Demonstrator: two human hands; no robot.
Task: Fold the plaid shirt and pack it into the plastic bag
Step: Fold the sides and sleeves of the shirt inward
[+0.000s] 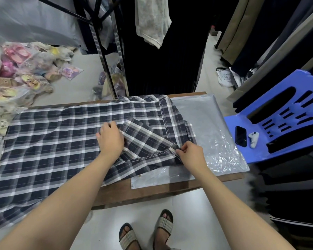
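Observation:
The dark blue and white plaid shirt [49,145] lies spread flat over a small wooden table [152,191], hanging off its left side. One sleeve is folded in across the body near the middle. My left hand [110,138] presses flat on the shirt beside that folded sleeve. My right hand [192,153] pinches the sleeve's cuff edge between thumb and fingers. The clear plastic bag [211,139] lies flat on the table's right part, partly under the shirt.
A blue plastic chair [282,112] stands at the right with a black phone [241,136] and a small white controller [253,139] on its seat. Bagged goods [16,69] pile up at the left. A metal clothes rack [116,51] and hanging garments stand behind the table.

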